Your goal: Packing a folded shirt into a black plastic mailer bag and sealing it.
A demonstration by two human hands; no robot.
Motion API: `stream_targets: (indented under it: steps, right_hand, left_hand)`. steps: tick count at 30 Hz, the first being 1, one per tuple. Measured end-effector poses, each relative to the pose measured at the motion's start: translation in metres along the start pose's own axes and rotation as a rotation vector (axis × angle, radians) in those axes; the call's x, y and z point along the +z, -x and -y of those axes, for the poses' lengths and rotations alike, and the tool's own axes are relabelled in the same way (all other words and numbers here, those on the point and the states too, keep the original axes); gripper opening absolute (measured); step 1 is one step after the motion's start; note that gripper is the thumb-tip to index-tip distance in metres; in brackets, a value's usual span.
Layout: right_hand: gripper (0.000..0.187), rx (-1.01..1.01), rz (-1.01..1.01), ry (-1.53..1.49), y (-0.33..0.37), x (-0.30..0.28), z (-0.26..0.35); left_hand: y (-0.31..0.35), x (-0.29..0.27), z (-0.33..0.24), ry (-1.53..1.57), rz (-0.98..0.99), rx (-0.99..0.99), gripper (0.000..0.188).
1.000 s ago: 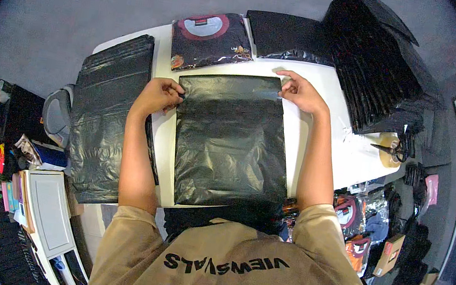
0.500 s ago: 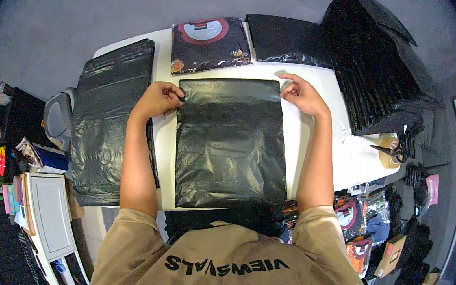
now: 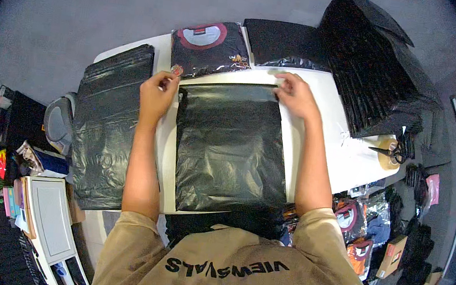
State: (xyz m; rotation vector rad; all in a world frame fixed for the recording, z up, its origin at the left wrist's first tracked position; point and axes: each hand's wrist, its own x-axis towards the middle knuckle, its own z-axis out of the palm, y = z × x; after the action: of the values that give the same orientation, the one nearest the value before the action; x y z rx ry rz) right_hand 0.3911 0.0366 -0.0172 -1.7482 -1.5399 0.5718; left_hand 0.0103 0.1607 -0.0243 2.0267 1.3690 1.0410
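A black plastic mailing bag [image 3: 230, 148] lies flat before me, its top edge away from me. At its upper left corner is my left hand [image 3: 158, 95], with fingers curled and thumb and forefinger pinched together. My right hand [image 3: 297, 98] is at the upper right corner, its thumb on the bag's edge and its forefinger bent above. The fingers hide both corners in part. Just beyond the bag is a folded dark T-shirt [image 3: 207, 54] with a maroon collar, in clear plastic.
The white table [image 3: 318, 148] carries a pile of black bags [image 3: 107, 127] on the left and a black packet [image 3: 286, 41] at the back. A tall black stack [image 3: 362, 68] rises at the right, near scissors [image 3: 394, 153] and a tape roll [image 3: 385, 146]. Packaged shirts [image 3: 351, 217] lie low right.
My left hand has moved up from the bag's left side to its upper left corner. My right hand has shifted slightly left and down, onto the upper right corner.
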Motion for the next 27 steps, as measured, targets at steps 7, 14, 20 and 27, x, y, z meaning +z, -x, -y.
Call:
stream_targets:
  steps: [7,14,20,27]
  right_hand:
    - [0.063,-0.403,-0.032,0.306,0.017,0.091,0.068]
    - [0.075,-0.309,0.142,0.568,0.015,0.115,0.052]
    - [0.079,-0.181,0.210,0.584,0.021,0.119,0.044]
    - [0.081,-0.091,0.204,0.632,0.023,0.109,0.051]
  left_hand:
    - [0.034,0.055,-0.055,-0.168,0.211,0.486,0.041]
    - [0.045,0.083,-0.050,-0.362,0.310,0.474,0.070]
    - [0.051,0.082,-0.055,-0.461,0.473,0.330,0.076]
    - [0.052,0.072,-0.031,-0.587,0.347,0.233,0.079]
